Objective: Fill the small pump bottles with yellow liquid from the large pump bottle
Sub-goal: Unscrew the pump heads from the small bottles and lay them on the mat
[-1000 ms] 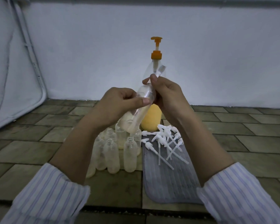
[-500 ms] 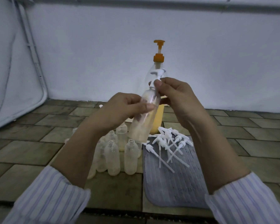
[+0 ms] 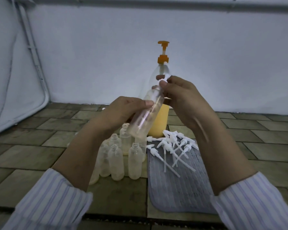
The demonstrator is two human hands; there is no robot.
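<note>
On the tiled floor (image 3: 32,156), before the white wall, items as follows:

Item: small pump bottle (image 3: 146,113), clear, apparently empty, held tilted in mid-air in front of the large pump bottle (image 3: 160,100). Left hand (image 3: 125,110) grips its lower body, thumb across the front. Right hand (image 3: 178,92) pinches the white pump head (image 3: 164,78) at the neck, fingers curled round it. Compared with a second ago, the bottle sits more upright and the pump head stands higher above the neck, which suggests it is being unscrewed or drawn out; whether it is fully free cannot be told.

Item: large pump bottle, orange pump (image 3: 163,52), yellow liquid low in the base, upright behind the hands.

Item: cluster of uncapped small bottles (image 3: 118,156), standing, just left of the grey mat (image 3: 178,193).

Item: loose white pump heads (image 3: 171,150), piled on the mat's far end.

Judgement: this bottle is probably the last to be opened; filling has hardly begun, since the standing bottles look clear or faintly tinted
</note>
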